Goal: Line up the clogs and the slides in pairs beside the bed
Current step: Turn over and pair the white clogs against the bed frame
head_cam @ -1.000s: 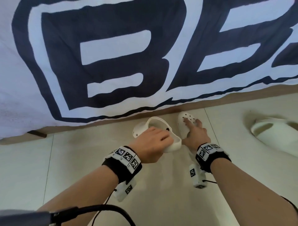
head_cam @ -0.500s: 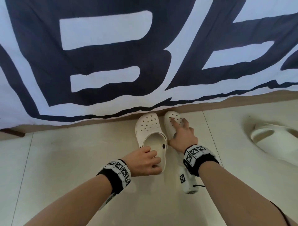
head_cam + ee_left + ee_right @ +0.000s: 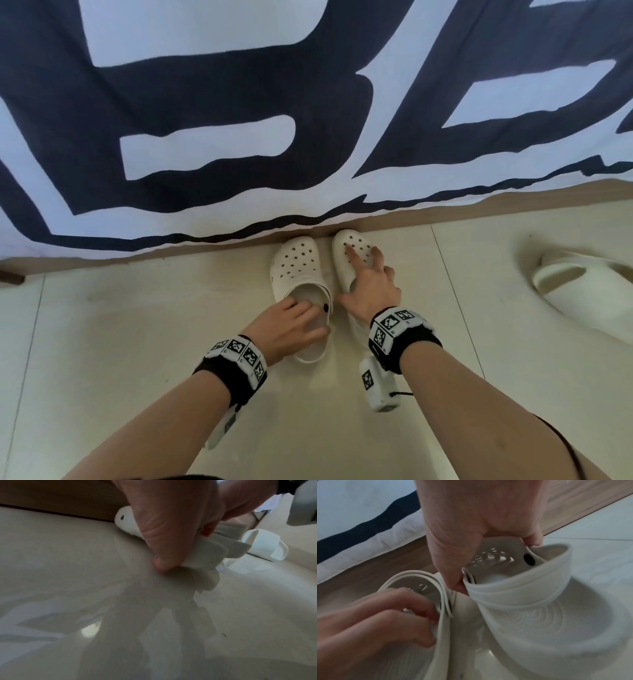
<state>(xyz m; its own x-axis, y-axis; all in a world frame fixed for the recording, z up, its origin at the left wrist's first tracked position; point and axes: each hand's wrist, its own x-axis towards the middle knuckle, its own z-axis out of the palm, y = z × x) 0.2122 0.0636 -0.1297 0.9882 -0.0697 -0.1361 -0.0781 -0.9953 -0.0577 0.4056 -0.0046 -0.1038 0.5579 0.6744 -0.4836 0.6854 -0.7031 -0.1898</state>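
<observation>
Two white clogs stand side by side on the floor, toes against the bed base. My left hand [image 3: 294,322] grips the left clog [image 3: 296,263] at its heel opening, fingers inside the rim and thumb [image 3: 163,563] against the outer edge. My right hand [image 3: 370,284] lies over the right clog [image 3: 349,245], fingers spread on the holed upper. In the right wrist view, its thumb [image 3: 453,582] and a finger pinch that clog [image 3: 539,601] across the edge of its opening. A single white slide [image 3: 589,291] lies on the floor to the right, apart from both hands.
The bed cover [image 3: 308,102], white with big dark blue letters, hangs over the wooden bed base [image 3: 479,202] along the far side. Pale floor tiles [image 3: 137,342] stretch left and toward me. The same slide [image 3: 264,546] shows in the left wrist view.
The left clog, tipped up in my left hand a second ago, now sits flat beside the right clog with its toe at the bed. My right hand stayed on the right clog.
</observation>
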